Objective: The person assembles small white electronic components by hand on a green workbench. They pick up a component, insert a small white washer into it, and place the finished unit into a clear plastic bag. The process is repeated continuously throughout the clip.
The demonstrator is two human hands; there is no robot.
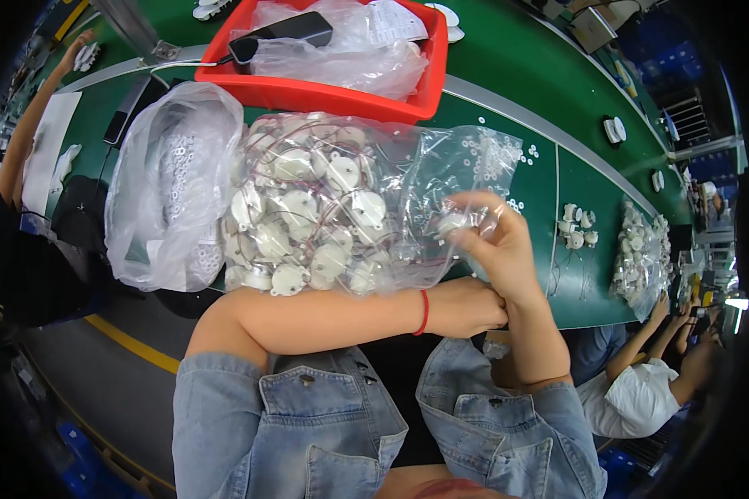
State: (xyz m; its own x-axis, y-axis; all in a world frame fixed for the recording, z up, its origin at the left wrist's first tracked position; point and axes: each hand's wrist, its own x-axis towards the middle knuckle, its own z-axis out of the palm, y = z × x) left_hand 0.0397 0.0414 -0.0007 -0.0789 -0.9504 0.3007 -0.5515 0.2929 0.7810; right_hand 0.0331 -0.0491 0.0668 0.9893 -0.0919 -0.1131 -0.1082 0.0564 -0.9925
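My right hand [501, 248] is bent over the open end of a clear plastic bag [429, 166], thumb and fingers closed around a small white round part [451, 223]. Clear film overlaps those fingertips, so the grip is partly hidden. In the bag lie many white round wired parts [300, 208] with mounting ears and thin dark red leads. My left forearm crosses along the bag's near side. Closed, my left hand [466, 306] with a red cord at the wrist sits just below my right wrist; whatever it holds is hidden. Small white rings [499, 156] show at the bag's far right end.
Left of the bag stands a translucent bag [146, 183] of small white rings. Behind is a red bin [324, 87] with plastic bags and a black phone [283, 37]. Several white parts [576, 226] and another filled bag [635, 254] lie right. Other people work on both sides.
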